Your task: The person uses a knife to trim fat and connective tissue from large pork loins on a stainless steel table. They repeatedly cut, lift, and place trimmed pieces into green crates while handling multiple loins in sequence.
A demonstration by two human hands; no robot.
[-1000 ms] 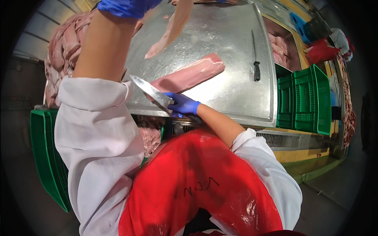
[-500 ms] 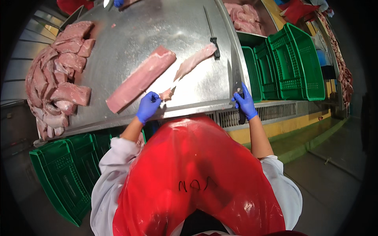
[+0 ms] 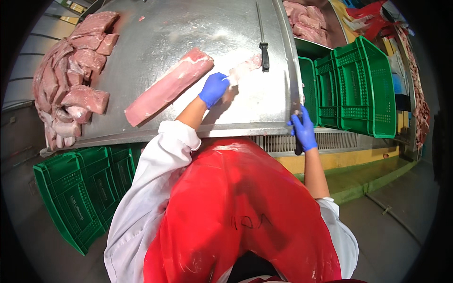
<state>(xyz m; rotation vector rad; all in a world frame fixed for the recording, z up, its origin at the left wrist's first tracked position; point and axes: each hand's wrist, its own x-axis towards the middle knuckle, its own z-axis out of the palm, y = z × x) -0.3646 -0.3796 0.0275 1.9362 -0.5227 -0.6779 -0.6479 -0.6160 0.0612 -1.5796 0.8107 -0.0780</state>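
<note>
My left hand (image 3: 214,89), in a blue glove, is closed on the near end of a thin pale strip of meat trimming (image 3: 245,68). The strip stretches toward the upper right over the steel table. Left of that hand lies a long pink pork loin (image 3: 170,87), slanting and untouched. At the table's right edge my right hand (image 3: 304,129), also gloved in blue, grips a knife by its black handle (image 3: 298,147). Its blade points away from me and is hard to make out against the edge.
A sharpening steel with a black handle (image 3: 264,56) lies at the table's far right. Many meat pieces (image 3: 71,85) are piled along the left side. Green crates (image 3: 356,87) stand at the right, another green crate (image 3: 78,198) below left. A metal bin of meat (image 3: 309,21) is at upper right.
My left hand has moved right and away from me, from a small scrap to the trimming strip. My right hand has shifted slightly right with the knife.
</note>
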